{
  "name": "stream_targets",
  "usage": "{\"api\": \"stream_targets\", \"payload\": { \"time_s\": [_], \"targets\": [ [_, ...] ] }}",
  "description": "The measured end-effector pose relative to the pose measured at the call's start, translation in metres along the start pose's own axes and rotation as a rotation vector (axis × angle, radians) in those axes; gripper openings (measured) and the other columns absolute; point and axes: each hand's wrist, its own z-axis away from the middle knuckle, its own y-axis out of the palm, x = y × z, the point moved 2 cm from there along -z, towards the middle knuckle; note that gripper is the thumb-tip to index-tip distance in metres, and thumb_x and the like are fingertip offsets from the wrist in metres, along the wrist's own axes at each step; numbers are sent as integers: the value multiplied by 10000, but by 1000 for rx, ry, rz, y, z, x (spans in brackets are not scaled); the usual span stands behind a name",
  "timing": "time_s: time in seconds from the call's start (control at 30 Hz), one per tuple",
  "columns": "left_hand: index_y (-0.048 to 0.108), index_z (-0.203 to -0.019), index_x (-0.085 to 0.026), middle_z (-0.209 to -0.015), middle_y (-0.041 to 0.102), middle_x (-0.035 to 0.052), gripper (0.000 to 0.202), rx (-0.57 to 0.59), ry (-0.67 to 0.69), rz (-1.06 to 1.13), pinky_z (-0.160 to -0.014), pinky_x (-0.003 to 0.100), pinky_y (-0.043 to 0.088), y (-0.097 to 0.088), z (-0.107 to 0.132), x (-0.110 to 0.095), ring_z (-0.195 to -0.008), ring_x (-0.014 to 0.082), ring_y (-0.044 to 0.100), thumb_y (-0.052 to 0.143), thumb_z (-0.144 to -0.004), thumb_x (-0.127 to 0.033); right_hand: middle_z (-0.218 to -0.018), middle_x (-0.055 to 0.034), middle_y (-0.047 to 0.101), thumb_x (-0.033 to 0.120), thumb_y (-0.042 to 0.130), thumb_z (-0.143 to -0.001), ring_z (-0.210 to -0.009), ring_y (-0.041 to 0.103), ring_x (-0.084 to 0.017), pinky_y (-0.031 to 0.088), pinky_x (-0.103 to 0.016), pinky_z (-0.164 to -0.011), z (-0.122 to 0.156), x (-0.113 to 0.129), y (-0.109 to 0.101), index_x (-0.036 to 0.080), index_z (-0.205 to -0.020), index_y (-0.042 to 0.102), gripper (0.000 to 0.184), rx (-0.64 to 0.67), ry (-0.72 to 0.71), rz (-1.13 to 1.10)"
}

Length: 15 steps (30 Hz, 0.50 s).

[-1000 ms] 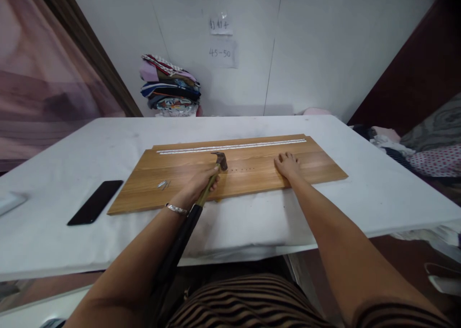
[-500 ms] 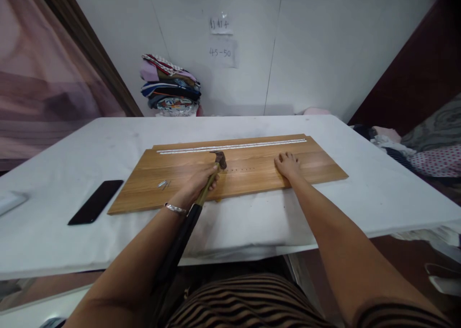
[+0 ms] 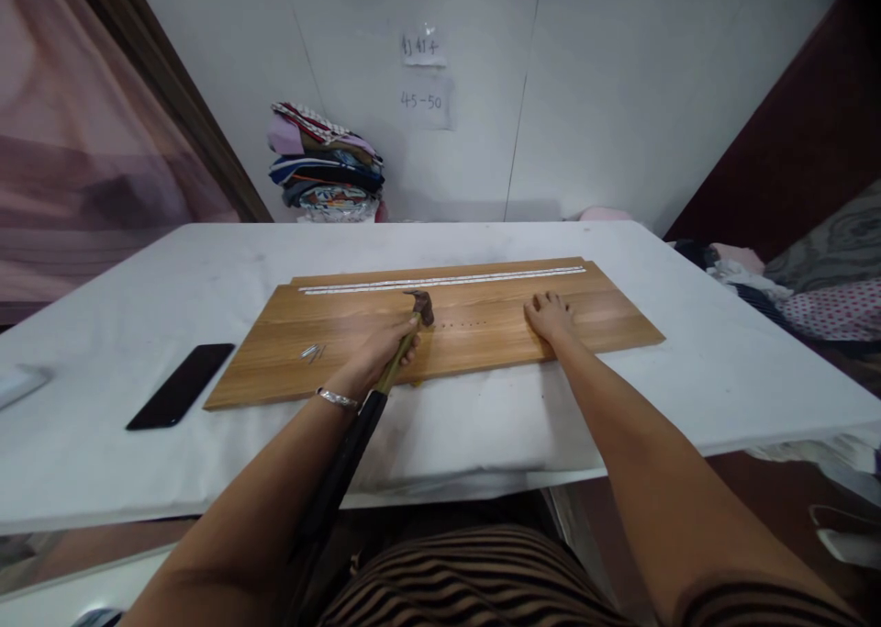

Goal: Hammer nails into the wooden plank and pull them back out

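A wooden board lies flat on the white-covered table. Near its neck, my left hand is wrapped round a claw hammer, whose black grip runs back under my forearm. The hammer head is at the left end of a row of small dark nail heads in the board; whether it touches one I cannot tell. My right hand rests on the board to the right of that row, fingers apart and holding nothing. Several loose nails lie on the board left of my left hand.
White marked strips run along the board's far side. A black phone lies left of the board on the table. Folded clothes are stacked at the back left, by the wall. More cloth lies beyond the right edge.
The hammer head and my left hand have shifted very slightly. My right hand, the board and the nails have stayed in place.
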Motion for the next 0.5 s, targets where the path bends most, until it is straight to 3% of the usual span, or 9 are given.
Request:
{"api": "stream_targets", "payload": {
  "time_s": [0.5],
  "targets": [
    [579, -806, -177, -588, 581, -17, 281, 12, 13, -6, -379, 192, 342, 0, -5, 4, -401, 76, 471, 680, -892, -425, -1520, -186, 534, 445, 321, -1035, -1407, 435, -332, 297, -551, -1153, 0, 0, 1, 175, -1356, 637, 526, 2, -6, 2]
  ]
}}
